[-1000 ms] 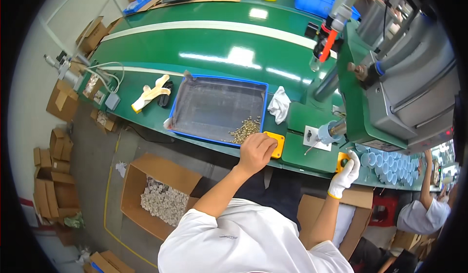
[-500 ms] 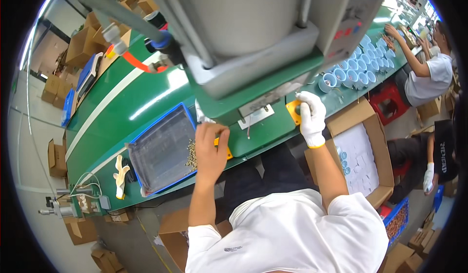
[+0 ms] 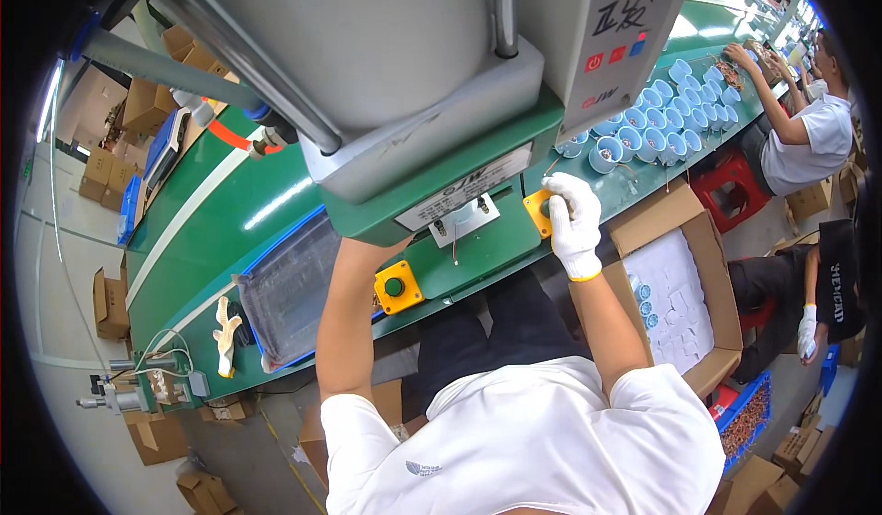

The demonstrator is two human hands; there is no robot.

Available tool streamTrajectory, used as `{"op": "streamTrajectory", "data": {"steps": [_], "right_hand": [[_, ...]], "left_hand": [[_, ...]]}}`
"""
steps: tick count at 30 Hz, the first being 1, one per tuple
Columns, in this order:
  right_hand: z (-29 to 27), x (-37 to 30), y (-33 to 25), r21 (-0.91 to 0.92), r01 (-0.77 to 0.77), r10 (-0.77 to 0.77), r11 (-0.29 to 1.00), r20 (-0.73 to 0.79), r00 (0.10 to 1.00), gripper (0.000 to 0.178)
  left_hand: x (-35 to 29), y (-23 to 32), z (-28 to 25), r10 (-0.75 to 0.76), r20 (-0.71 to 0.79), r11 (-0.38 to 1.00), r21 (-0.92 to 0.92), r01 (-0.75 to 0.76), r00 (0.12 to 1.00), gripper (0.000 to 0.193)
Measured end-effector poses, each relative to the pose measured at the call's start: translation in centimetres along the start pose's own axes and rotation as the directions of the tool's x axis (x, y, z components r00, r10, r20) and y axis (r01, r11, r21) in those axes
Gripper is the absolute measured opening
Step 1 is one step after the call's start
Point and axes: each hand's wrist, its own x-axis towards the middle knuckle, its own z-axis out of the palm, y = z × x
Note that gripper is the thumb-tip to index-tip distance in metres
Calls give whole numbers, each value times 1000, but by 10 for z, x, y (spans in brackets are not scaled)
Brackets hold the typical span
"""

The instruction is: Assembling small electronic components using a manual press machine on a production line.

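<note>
My left forearm reaches up beneath the green-and-grey press. The press head hides that hand and its fingers. Beside the wrist sits a yellow button box with a green button. My right hand, in a white glove with a yellow cuff, is curled at a second yellow button box. Its fingers are bent together; what they hold, if anything, is too small to make out. Between the boxes a metal fixture plate lies under the press, a thin wire hanging from its front edge.
Left of my arm lies a blue-rimmed tray, then a loose glove. Many light-blue cups stand on the green bench to the right. An open carton holds white pieces. Co-workers sit at the right.
My left hand has moved from over the tray's right edge to under the press, uncovering the green button. My right hand stays at its button box. The view has shifted slightly.
</note>
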Motion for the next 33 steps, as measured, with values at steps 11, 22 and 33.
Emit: {"op": "streamTrajectory", "data": {"steps": [11, 22, 33], "right_hand": [[1, 0, -2, 63, -82, 81, 995, 25, 996, 29], [2, -3, 5, -13, -61, 62, 998, 70, 996, 30], [5, -4, 7, 132, -132, 127, 982, 46, 991, 28]], "left_hand": [[14, 0, 5, -110, 113, 989, 114, 97, 988, 43], [32, 7, 11, -121, 37, 962, -241, 126, 992, 52], [55, 19, 0, -171, 197, 937, -271, 222, 965, 40]]}}
